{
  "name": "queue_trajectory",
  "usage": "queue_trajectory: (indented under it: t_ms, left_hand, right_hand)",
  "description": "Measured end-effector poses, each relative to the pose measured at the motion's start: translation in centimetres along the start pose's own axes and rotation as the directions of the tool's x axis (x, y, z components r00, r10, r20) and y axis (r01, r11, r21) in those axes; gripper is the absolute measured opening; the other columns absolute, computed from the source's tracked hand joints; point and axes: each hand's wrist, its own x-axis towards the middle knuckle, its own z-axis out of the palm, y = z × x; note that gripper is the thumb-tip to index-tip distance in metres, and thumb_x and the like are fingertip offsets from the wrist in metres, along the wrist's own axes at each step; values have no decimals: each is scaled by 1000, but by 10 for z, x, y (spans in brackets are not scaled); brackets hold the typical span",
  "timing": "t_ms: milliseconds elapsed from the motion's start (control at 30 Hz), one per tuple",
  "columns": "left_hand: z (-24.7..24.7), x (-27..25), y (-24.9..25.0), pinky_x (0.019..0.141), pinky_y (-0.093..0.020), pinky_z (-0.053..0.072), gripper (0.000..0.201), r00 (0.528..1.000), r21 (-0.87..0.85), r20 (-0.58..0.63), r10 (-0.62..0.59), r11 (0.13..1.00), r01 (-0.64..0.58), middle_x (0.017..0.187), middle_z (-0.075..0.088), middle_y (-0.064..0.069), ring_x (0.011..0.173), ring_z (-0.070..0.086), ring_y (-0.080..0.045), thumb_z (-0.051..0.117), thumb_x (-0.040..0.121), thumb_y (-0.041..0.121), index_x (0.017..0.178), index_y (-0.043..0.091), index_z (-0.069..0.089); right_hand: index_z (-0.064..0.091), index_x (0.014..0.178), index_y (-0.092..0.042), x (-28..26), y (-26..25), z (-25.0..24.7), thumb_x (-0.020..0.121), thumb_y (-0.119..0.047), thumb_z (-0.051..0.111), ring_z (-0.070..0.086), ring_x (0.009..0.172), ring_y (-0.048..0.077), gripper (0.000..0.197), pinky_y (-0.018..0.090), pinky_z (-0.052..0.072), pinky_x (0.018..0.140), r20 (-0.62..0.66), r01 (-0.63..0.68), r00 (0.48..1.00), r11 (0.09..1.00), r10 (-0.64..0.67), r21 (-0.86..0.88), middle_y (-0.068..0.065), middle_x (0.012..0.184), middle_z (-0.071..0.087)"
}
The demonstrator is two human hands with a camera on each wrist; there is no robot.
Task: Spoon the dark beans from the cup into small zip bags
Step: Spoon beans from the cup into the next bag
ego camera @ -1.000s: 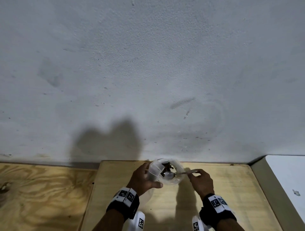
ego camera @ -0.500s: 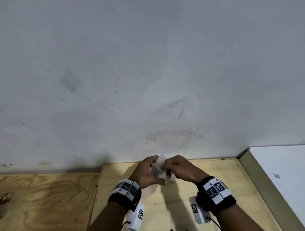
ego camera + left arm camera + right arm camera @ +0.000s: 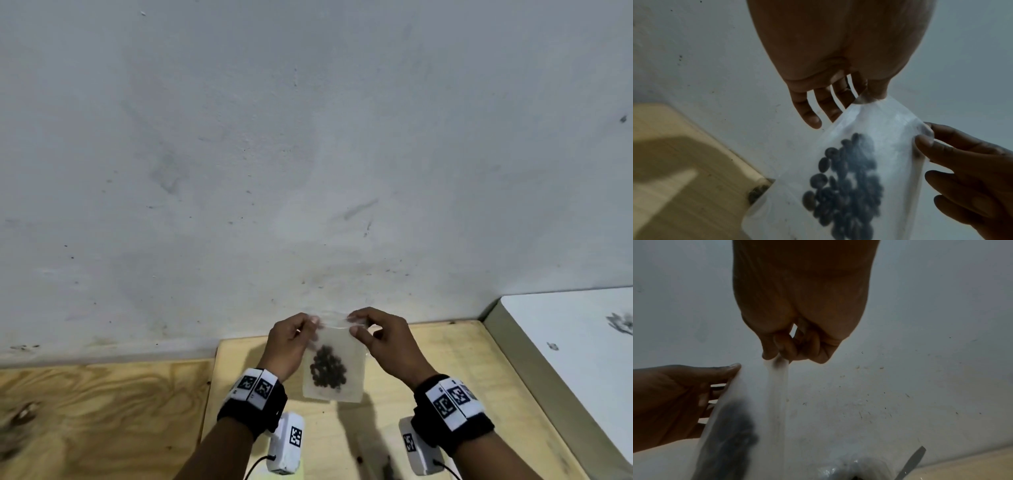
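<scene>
Sealing step — zip bag (image 3: pixel 331 368) hangs between both hands, above the counter (image 3: pixel 455 373).
Left hand (image 3: pixel 289 342) and right hand (image 3: pixel 383 342) pinch opposite top corners; mouth runs left–right, dark beans (image 3: pixel 327 368) sagging below — equal reach.

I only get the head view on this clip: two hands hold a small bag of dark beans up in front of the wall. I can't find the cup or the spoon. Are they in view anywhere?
Observer: Yes, in the right wrist view. A clear cup sits at the bottom edge, below the right hand, and a spoon handle rises beside or out of it.
Operator: Does the left hand wrap the whole bag?
Observer: No. In the left wrist view the left hand only pinches a top corner of the zip bag. Its other fingers hang straight, off the plastic.
</scene>
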Motion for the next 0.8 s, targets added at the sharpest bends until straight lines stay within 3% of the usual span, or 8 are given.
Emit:
queue_trajectory:
  t_ms: [100,167,267,367,467,567,667,800]
  left_hand:
    - [10,-9,7,69,-26,48,24,999,-45,-36,-8,999,6,66,68,4,65,63,-9,63,94,29,77,14,71]
    - [21,-19,14,72,-25,49,20,1000,-85,-9,-9,996,8,71,69,4,70,64,-11,68,90,27,76,13,69]
    - [37,-36,17,75,-29,54,11,1000,-81,9,-7,997,7,81,75,-3,77,69,-14,74,86,21,83,10,73]
    - [54,-55,14,78,-38,56,24,999,-58,-22,-29,998,27,87,75,-13,80,70,-20,76,84,24,86,1,71]
    - [69,-77,17,74,-29,56,8,998,-72,-26,-53,996,51,86,76,-4,82,72,-18,74,86,16,87,9,73]
    - [82,-93,14,77,-30,55,5,997,-106,-56,-61,993,55,87,76,-6,82,72,-19,74,85,13,87,8,74]
    - [90,-105,12,77,-36,56,10,989,-176,-102,-110,980,91,84,76,-10,78,71,-20,75,85,16,87,6,75]
    - [95,-118,13,72,-34,54,17,981,-249,-108,-163,959,132,79,76,-9,71,69,-19,67,90,19,81,7,75]
  right_hand:
    - [68,111,-37,-11,-1,-6,85,-15,76,58,66,21,35,18,46,59,-69,1,998,995,6,100,8,82,64]
    - [70,109,-34,-16,0,-9,83,-12,78,61,74,15,35,14,46,62,-123,-41,991,992,56,121,6,79,62]
    - [75,99,-22,-27,3,-19,79,-14,83,58,65,8,23,15,43,57,-105,-178,974,965,201,192,0,72,60]
    - [71,83,-2,-46,8,-32,79,-20,83,40,47,9,22,21,29,43,55,-335,941,899,333,281,1,63,52]
    - [69,80,-1,-65,4,-45,84,-12,78,39,40,1,15,14,28,39,117,-336,942,896,315,292,-5,54,52]
    - [69,81,-1,-79,5,-54,86,-5,75,44,36,-3,9,7,31,39,144,-325,945,893,294,312,-12,46,55]
    - [71,75,-2,-89,14,-59,82,-15,81,35,39,6,17,19,26,40,109,-346,938,869,329,354,-1,57,57]
    - [71,78,-2,-100,22,-71,83,-19,80,27,44,10,19,20,20,44,130,-417,907,814,400,404,-1,64,66]
